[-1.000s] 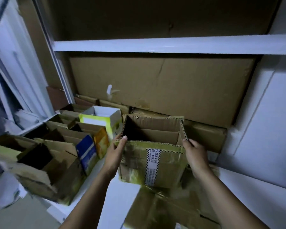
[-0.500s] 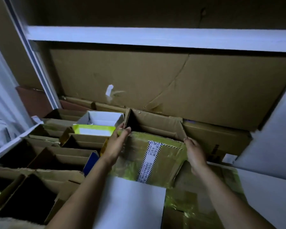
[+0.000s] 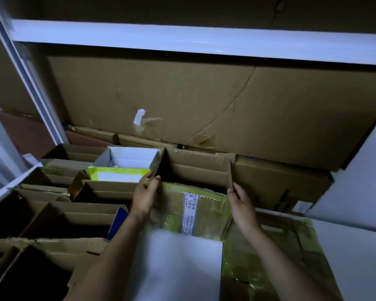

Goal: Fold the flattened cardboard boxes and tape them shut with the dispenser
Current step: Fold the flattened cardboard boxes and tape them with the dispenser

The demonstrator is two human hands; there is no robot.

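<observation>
An open-topped brown cardboard box (image 3: 195, 168) stands on the shelf, its near wall covered in yellowish tape with a striped white label (image 3: 190, 213). My left hand (image 3: 144, 197) pinches the box's near left corner at the rim. My right hand (image 3: 240, 205) pinches the near right corner. The box sits against the cardboard sheet at the back, beside other boxes. No tape dispenser is in view.
Several open cardboard boxes (image 3: 78, 216) fill the shelf to the left, one white and yellow (image 3: 126, 164). A big creased cardboard sheet (image 3: 204, 105) lines the back under a white shelf board (image 3: 182, 42). A closed box (image 3: 278, 181) stands right. Taped flat cardboard (image 3: 269, 257) lies near.
The box has moved back and down onto the shelf among the other boxes. Both hands keep hold of its near corners. The view has shifted left and nearer.
</observation>
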